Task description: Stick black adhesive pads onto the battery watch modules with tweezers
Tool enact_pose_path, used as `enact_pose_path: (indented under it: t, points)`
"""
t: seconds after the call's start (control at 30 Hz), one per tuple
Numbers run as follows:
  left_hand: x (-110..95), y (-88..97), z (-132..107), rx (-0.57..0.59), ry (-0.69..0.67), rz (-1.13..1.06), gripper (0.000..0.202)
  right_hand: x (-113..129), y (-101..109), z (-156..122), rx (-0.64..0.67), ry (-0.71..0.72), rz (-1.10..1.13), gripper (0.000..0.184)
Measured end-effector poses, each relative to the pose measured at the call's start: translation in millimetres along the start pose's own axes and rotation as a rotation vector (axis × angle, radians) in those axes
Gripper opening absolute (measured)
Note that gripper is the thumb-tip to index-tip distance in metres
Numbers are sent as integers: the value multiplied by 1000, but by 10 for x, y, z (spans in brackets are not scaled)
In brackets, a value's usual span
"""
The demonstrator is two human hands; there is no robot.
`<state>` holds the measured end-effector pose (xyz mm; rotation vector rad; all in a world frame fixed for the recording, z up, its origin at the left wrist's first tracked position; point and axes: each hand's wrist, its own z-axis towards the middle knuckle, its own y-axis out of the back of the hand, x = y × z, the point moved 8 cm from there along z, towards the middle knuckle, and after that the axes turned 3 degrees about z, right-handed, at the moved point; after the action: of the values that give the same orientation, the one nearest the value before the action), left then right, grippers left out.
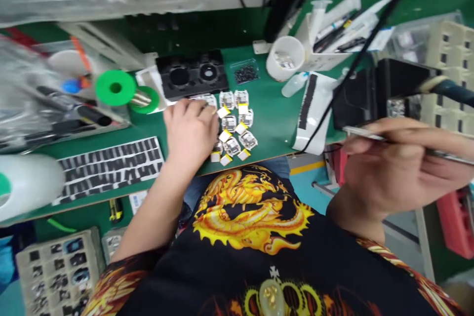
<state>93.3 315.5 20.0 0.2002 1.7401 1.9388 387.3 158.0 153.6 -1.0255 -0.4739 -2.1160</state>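
My left hand lies curled on the green mat, its fingertips on a silver foil packet. Several more small silver packets with yellow tabs sit in loose rows just right of that hand. Whether the hand grips the packet is hidden by the fingers. My right hand is raised at the right, pinching slim metal tweezers between thumb and fingers. Their tips point left, towards a black device, with a gap between them.
A green mat covers the bench, with a black fixture, green solder spools, a white cup, syringes and a sheet of black pads. Beige parts trays stand right; a white bottle lies left.
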Motion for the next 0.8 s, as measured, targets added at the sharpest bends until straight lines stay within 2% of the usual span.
enact_pose_path:
  t: [0.07,0.1,0.17,0.23,0.3,0.4,0.5,0.6,0.8]
  points:
    - [38,16,2,3,16,-60,27,-97,442,-16,-188,103,-58,8]
    - [37,40,0,-5,23,-78,27,-249,573,-50,-203,58,-115,7]
    - [-43,137,-21,-70,17,-79,26,-647,709,-184,-131,-133,-202,10]
    - [-285,242,-70,-158,-71,-89,24,-999,714,-393,19,-311,-232,14]
    - [-680,256,-146,-176,-252,-152,24,-1185,672,-566,145,-359,-244,15]
    - [-1327,77,-286,-44,-548,-258,32,-1276,605,-646,261,-312,-231,13]
    - [-1771,-173,-387,109,-735,-289,32,-1340,542,-608,363,-297,-211,14]
    - [-1952,-350,-395,180,-812,-254,31,-1401,515,-570,426,-290,-215,14]
    - [-2022,-488,-366,212,-875,-193,31,-1477,515,-600,478,-265,-162,9]
